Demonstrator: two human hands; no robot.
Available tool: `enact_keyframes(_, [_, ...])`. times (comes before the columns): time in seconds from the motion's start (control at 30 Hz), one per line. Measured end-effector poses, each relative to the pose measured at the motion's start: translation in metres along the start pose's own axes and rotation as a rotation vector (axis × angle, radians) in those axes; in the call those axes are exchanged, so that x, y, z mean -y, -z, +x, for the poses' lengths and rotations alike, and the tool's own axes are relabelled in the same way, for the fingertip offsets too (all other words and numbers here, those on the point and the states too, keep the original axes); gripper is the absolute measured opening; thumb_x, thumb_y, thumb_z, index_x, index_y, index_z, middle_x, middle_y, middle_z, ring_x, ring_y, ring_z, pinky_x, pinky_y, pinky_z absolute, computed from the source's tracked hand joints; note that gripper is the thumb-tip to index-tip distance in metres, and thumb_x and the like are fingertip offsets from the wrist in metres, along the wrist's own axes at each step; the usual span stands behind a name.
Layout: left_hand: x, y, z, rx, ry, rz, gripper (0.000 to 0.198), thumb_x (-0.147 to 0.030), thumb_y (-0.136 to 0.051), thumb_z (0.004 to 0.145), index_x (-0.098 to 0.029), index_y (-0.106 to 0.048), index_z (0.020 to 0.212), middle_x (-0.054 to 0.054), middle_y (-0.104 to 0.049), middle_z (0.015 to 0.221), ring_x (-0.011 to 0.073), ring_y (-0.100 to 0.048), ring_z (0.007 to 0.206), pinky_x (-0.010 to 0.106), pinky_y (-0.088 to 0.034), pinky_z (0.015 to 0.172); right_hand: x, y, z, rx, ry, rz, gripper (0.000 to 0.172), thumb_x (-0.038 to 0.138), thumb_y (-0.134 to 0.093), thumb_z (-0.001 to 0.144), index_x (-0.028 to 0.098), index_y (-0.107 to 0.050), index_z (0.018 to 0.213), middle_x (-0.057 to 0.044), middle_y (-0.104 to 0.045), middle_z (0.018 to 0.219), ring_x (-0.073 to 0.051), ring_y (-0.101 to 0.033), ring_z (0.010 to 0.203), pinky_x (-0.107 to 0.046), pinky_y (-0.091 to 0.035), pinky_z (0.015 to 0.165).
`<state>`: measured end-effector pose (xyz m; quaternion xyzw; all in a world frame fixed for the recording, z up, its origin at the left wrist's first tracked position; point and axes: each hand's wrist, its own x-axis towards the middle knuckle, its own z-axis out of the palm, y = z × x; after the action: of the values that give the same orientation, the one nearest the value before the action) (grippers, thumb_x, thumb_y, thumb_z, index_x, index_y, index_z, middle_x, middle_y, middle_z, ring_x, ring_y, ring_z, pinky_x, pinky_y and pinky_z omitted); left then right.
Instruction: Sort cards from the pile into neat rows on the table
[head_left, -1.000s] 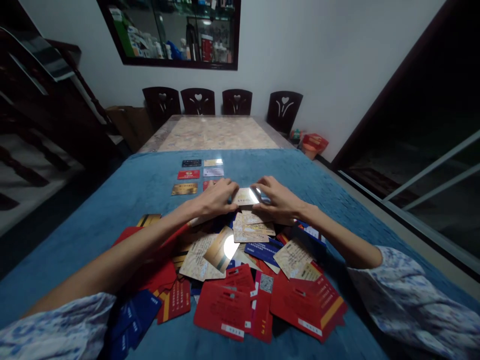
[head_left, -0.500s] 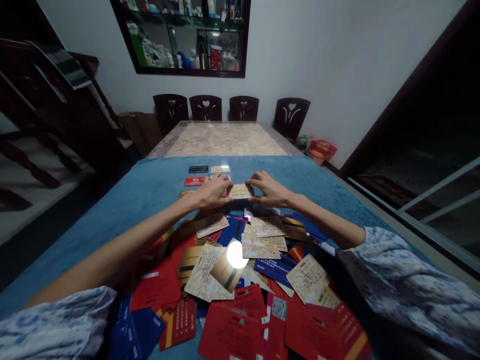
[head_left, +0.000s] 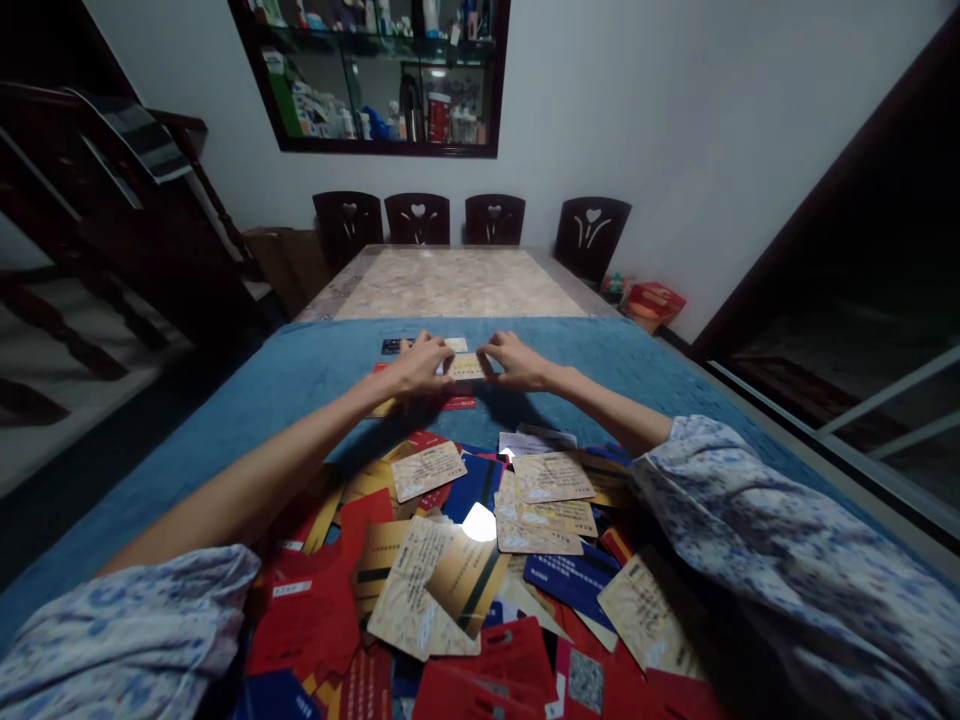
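Between my two hands a cream-coloured card [head_left: 469, 367] is pinched, held by its left and right ends over the laid-out cards. My left hand [head_left: 421, 367] has fingers and thumb closed at its left end. At the other end, my right hand [head_left: 517, 362] grips it the same way. Under and around my left hand lie a dark card [head_left: 391, 346], a pale card [head_left: 456, 344] and a red card [head_left: 460, 403], partly covered. Nearer to me spreads a heap of mixed cards, with a gold card [head_left: 469, 580] and a blue card [head_left: 568, 582] among them.
A blue cloth [head_left: 315, 365] covers the near part of the table; bare marbled tabletop [head_left: 457, 283] shows beyond it. Several dark chairs [head_left: 495, 218] stand at the far end. To the right of the table is a red bag [head_left: 654, 300], and a railing runs at left.
Both hands have moved forward, away from me, with the cream card, toward the far rows of laid-out cards. A red card now shows below the hands. The view has shifted slightly.
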<state>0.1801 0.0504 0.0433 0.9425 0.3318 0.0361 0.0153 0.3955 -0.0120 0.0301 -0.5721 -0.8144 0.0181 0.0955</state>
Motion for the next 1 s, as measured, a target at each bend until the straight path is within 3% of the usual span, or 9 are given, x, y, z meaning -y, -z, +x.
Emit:
enact_keyframes(0.37, [0.033, -0.008, 0.04, -0.033, 0.085, 0.013, 0.018, -0.033, -0.068, 0.08, -0.018, -0.07, 0.089, 0.016, -0.065, 0.12, 0.0425, -0.044, 0.127, 0.056, -0.04, 0.095, -0.02, -0.01, 0.057, -0.008, -0.023, -0.098, 0.027, 0.02, -0.065, 0.082, 0.012, -0.072, 0.106, -0.016, -0.061, 0.119, -0.029, -0.052, 0.114, -0.035, -0.04, 0.1])
enact_keyframes(0.63, [0.057, -0.019, 0.067, -0.031, 0.174, 0.017, 0.013, -0.028, -0.067, 0.073, -0.018, -0.071, 0.08, 0.014, -0.068, 0.115, 0.0437, -0.044, 0.126, 0.054, -0.039, 0.095, -0.018, -0.016, 0.091, 0.09, -0.102, -0.179, 0.025, 0.018, -0.061, 0.088, 0.012, -0.074, 0.11, -0.017, -0.072, 0.118, -0.03, -0.054, 0.125, -0.035, -0.039, 0.104])
enact_keyframes(1.0, [0.058, -0.028, 0.082, 0.055, 0.288, -0.003, 0.018, -0.021, -0.065, 0.074, -0.018, -0.073, 0.09, 0.017, -0.067, 0.125, 0.0455, -0.038, 0.135, 0.064, -0.035, 0.103, -0.023, -0.028, 0.114, 0.152, -0.173, -0.196, 0.031, 0.019, -0.06, 0.089, 0.015, -0.075, 0.116, -0.017, -0.074, 0.121, -0.031, -0.059, 0.123, -0.036, -0.043, 0.102])
